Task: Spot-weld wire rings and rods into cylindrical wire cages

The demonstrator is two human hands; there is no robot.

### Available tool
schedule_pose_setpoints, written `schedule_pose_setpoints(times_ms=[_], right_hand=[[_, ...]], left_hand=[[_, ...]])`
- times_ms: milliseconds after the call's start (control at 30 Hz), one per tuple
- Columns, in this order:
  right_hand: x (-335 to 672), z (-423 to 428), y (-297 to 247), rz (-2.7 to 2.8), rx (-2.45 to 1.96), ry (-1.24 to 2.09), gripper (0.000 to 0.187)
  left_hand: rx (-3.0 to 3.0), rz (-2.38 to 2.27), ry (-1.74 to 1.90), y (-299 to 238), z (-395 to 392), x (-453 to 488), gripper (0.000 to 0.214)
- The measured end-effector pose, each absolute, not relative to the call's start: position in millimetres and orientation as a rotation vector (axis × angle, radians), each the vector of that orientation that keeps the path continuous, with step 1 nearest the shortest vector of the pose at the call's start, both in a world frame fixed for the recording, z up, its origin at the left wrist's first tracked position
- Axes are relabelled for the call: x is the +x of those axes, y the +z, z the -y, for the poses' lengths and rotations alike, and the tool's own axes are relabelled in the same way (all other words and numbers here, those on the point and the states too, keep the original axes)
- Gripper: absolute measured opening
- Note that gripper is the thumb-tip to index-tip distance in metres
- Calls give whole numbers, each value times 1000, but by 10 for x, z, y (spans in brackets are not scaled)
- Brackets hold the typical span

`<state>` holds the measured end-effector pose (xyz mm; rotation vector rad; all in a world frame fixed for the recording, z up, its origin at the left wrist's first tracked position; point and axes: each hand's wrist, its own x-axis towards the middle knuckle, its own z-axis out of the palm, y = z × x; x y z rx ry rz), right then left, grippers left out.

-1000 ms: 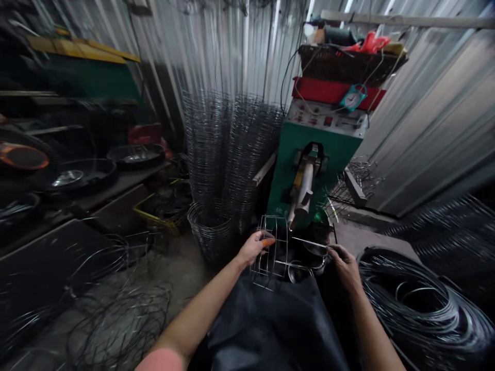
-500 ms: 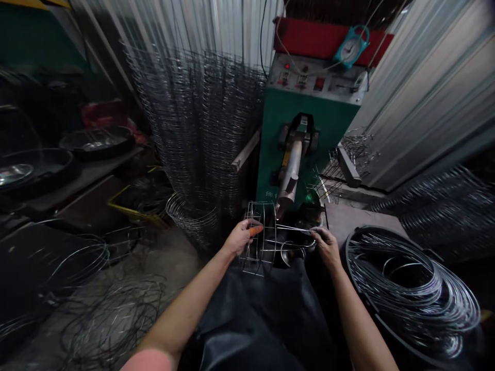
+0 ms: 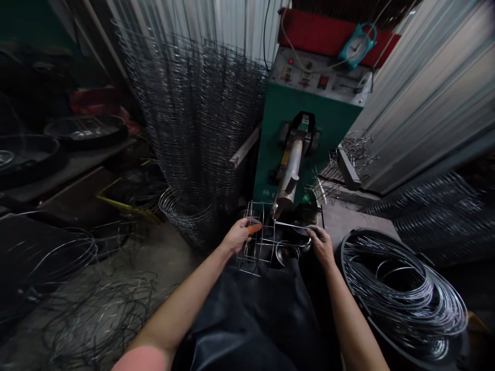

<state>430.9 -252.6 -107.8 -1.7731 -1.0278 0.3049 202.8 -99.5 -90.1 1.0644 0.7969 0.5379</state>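
My left hand is closed on a wire frame of thin bent rods, with an orange cover on one finger. My right hand pinches the outer end of a thin metal wire. That wire runs leftward to the side of the frame, right at the lower tip of the welding machine's metal arm. Whether the wire touches the tip I cannot tell. A small round metal cup sits below the wire, between my hands.
The green welding machine stands ahead, a teal clock on top. Tall stacks of wire racks rise at its left. A black tub of wire rings stands at right. Loose wire lies on the floor at left.
The wire frame and the wire have shifted slightly left, and the wire's left end is now closer to the arm's tip. Both hands keep their hold. The view has turned a little.
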Motion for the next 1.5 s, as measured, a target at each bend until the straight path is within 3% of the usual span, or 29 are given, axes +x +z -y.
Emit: schedule_pose_setpoints(times_ms=[567,800,967,1267,1500], right_hand=[[4379,2452,-1109,1035,-1738,274,28],[4395,2991,-1149,1043,-1787,-85,30],[4231,3284,-1236,1131,-1885,119,31],[4174,2567,-1145,1231,-1742,-49,26],[4243,2454,-1174,1283,-1758,23,24]], left_hand=[[1016,-792,476,-831,899,2095,37],[1034,-831,520,-869,880,2113,33],[1040,-839,640,-906,981,2140,32],[1027,-825,650,-880,1023,2116,36],[1008,-824,616,-921,948,2139,33]])
